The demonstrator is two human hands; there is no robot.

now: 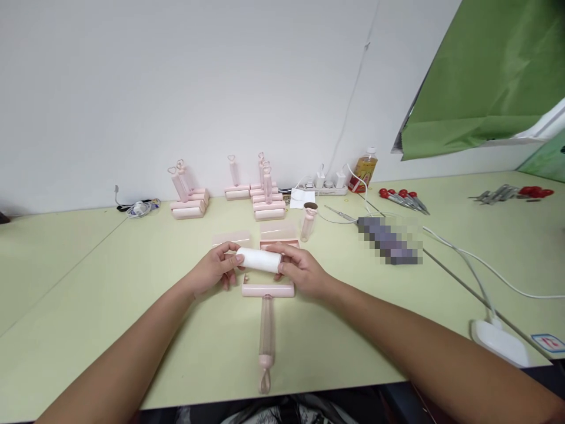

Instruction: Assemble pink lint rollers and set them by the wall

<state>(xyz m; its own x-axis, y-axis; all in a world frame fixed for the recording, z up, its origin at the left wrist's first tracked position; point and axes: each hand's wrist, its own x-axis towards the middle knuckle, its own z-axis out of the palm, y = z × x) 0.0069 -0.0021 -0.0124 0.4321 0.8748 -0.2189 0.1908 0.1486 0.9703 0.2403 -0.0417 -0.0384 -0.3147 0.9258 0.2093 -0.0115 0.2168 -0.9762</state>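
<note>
head view: both hands (216, 271) (302, 271) clasp white roll (259, 259); pink rollers (267, 203) behind.

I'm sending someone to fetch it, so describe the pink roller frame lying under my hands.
On the pale green table, look at the near edge, just below the two hands holding a white roll. The pink roller frame lies flat with its long handle toward the viewer, unlike the finished pink rollers standing by the wall.

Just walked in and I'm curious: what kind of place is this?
Probably a small assembly workbench. Both hands hold a white roll over a pink lint-roller frame, finished pink rollers are stacked by the wall, and red-handled tools lie on the green table.
</note>
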